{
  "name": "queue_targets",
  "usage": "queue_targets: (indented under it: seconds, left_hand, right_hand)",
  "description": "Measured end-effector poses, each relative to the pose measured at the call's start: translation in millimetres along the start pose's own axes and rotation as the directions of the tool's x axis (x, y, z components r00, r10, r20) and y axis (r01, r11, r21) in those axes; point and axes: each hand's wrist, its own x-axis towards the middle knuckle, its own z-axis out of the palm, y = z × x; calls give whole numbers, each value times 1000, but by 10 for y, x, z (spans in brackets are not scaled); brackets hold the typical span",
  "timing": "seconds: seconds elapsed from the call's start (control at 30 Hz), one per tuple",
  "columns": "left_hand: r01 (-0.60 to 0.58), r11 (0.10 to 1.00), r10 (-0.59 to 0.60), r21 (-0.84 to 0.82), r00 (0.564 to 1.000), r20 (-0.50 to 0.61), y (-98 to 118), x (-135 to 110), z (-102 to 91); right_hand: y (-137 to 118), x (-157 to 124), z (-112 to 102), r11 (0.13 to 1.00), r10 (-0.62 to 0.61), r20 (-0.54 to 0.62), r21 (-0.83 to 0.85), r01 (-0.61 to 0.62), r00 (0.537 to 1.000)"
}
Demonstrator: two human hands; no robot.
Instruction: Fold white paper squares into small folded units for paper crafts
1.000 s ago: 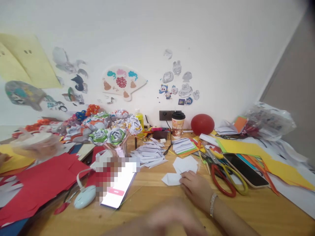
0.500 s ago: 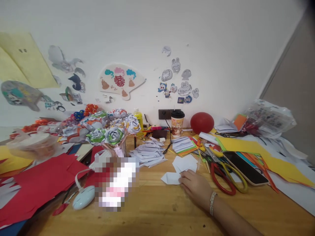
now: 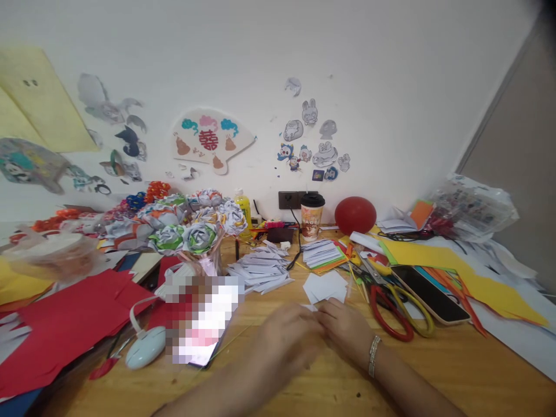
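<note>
My right hand (image 3: 346, 329), with a bracelet at the wrist, has its fingers closed on the edge of a folded white paper piece (image 3: 311, 307) just above the wooden tabletop. My left hand (image 3: 284, 341) reaches across the paper from the left, its fingertips meeting the right hand's. It is blurred, and most of the piece is hidden behind it. Flat white paper sheets (image 3: 325, 288) lie just beyond my fingers. Behind them is a pile of folded white paper pieces (image 3: 263, 267) and a stack of paper slips (image 3: 322, 252).
Scissors (image 3: 393, 310) and a dark phone (image 3: 430, 293) lie to the right. A lit phone (image 3: 208, 324) and a white mouse-shaped device (image 3: 145, 347) are left, beside red paper (image 3: 73, 324). Paper flowers (image 3: 202, 237), a lidded cup (image 3: 311, 217) and a red balloon (image 3: 355, 215) stand behind.
My left hand has come into view from below and reached the folded paper, covering most of it. My right hand stays nearly in place. The view has shifted slightly.
</note>
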Motion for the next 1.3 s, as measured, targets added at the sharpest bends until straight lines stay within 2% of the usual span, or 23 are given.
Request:
queue_targets:
  seconds: [0.07,0.23,0.43,0.63,0.73,0.8,0.9,1.0,1.13,1.3]
  left_hand:
    - [72,991,-66,117,996,-59,-158,85,25]
    - [65,971,-78,231,996,50,-438,53,189]
    - [30,955,-69,294,990,123,-486,12,270]
    - [-12,950,23,312,999,-33,-600,22,337]
    - [-55,937,61,344,998,-5,-672,14,382]
    - [-92,900,92,425,996,20,-695,12,397]
    - [-150,831,137,535,989,63,-675,17,386]
    - [-186,815,150,549,983,109,-619,27,363]
    - [-128,860,84,493,990,109,-575,26,367]
    - [53,937,-79,345,995,60,-583,33,379]
  right_hand:
    - [-6,3,-17,1000,13,-7,24,-13,1000]
    - [-18,10,-46,999,-3,-7,37,4,1000]
    - [-43,11,-60,1000,-21,6,19,21,1000]
    - [-10,-20,-24,997,-9,-50,74,13,999]
    - [-10,-15,-36,997,-43,-55,66,47,998]
    - [-29,-4,-59,998,-48,-47,41,49,998]
    - [-71,15,-96,999,-28,-29,17,28,999]
    - [-103,27,-121,1000,-14,-7,20,14,1000]
    - [-126,42,-146,996,70,28,57,-72,997]
    - [-153,72,-169,972,170,88,148,-182,982]
